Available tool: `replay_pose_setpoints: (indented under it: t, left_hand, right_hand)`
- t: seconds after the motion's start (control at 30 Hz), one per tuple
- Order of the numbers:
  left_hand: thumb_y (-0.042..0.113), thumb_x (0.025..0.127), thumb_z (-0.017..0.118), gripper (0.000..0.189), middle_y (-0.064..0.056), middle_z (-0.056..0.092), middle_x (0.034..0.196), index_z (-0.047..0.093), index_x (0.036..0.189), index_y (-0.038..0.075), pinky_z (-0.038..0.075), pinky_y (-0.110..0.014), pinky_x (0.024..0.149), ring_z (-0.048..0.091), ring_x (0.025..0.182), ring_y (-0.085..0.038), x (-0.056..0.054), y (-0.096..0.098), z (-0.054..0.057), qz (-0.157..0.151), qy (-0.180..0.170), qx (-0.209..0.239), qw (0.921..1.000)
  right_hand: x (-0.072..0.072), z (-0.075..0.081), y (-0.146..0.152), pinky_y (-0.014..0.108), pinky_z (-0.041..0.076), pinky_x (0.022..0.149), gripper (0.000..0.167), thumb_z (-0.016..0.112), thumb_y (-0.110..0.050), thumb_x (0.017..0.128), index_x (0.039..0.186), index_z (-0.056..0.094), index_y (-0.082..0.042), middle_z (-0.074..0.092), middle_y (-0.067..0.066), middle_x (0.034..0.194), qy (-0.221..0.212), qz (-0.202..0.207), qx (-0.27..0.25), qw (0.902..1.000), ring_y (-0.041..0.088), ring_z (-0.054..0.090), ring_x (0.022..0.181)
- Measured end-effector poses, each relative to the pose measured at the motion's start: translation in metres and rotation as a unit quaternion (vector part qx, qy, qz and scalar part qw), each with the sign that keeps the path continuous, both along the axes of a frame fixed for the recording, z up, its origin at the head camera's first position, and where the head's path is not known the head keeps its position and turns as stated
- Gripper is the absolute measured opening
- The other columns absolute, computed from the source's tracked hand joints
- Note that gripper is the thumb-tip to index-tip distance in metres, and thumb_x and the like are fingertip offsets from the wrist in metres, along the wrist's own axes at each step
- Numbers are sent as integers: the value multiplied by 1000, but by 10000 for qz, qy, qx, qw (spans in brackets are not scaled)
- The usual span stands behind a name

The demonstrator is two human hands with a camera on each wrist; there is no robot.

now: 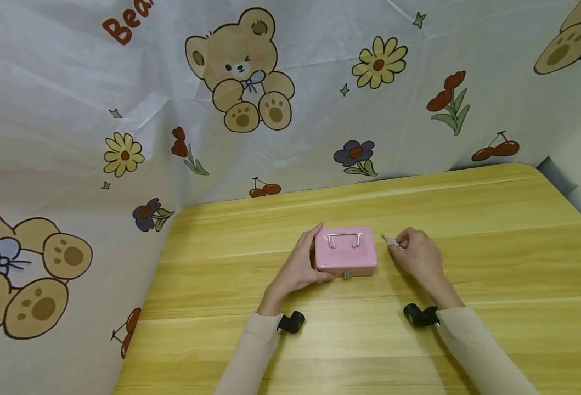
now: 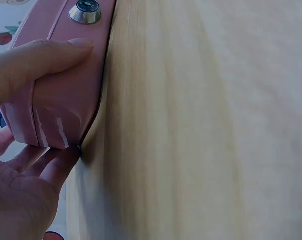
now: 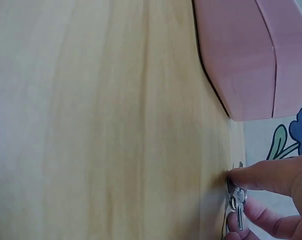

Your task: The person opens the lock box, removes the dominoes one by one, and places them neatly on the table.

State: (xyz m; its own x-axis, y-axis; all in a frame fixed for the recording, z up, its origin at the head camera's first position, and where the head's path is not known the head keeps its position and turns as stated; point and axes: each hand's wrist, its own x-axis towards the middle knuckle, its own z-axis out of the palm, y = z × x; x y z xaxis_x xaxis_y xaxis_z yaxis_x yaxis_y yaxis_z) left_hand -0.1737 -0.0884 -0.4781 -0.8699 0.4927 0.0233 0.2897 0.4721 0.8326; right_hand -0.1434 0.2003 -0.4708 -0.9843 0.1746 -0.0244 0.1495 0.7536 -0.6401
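A pink metal cash box (image 1: 345,254) sits on the table, its lid down. A silver handle (image 1: 344,235) lies on top, and a round lock (image 1: 347,275) faces the near side. My left hand (image 1: 301,264) grips the box's left end. In the left wrist view its thumb lies on the front below the lock (image 2: 84,12), with the other fingers at the side and behind. To the right of the box, my right hand (image 1: 422,259) pinches small silver keys (image 1: 391,241) close to the tabletop. One key (image 3: 240,215) hangs down in the right wrist view.
The wooden table (image 1: 507,247) extends around the box on all sides. A white cloth (image 1: 315,142) printed with bears and flowers hangs along the back and left edges. Black wrist cameras (image 1: 292,322) are worn on both forearms.
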Motion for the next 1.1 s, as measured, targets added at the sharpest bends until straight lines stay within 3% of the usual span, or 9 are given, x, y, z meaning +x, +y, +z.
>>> replay_pose_setpoints:
  t: [0.4,0.57,0.73,0.87,1.1]
  left_hand:
    - [13,71,99,120,-9,44,156,26,167,14,29,-44,128,41,147,-24,1,-2,-4,23,89,73,9999]
    - [15,70,100,121,-10,45,157,27,166,13,29,-45,128,41,147,-25,2,-1,-4,45,152,43,9999]
    - [13,68,100,121,-13,44,158,29,166,11,29,-44,128,43,147,-28,-1,0,-3,100,149,49,9998]
    - [11,68,100,123,-14,44,160,27,166,11,36,-39,125,49,143,-28,-3,0,0,107,-139,228,9996]
    - [15,71,99,119,-14,48,158,26,166,7,48,-30,115,55,138,-30,-5,-1,6,203,-662,714,9950]
  right_hand:
    - [1,-5,-2,40,46,65,14,73,-15,93,91,75,-1,73,14,86,537,138,-205,9982,30,64,80]
    - [9,-5,-4,48,49,73,13,73,-10,94,94,74,3,74,20,89,833,62,-441,9955,38,66,85]
    - [24,3,-9,61,51,90,12,70,-8,97,99,71,4,74,24,97,965,-2,-883,9914,45,67,98]
    - [43,13,-19,60,52,92,8,69,-7,100,100,68,2,75,20,96,1237,22,-1266,9842,43,68,102]
    - [73,22,-46,37,59,81,3,71,-3,96,96,68,-2,72,9,86,1691,-39,-1332,9766,28,68,87]
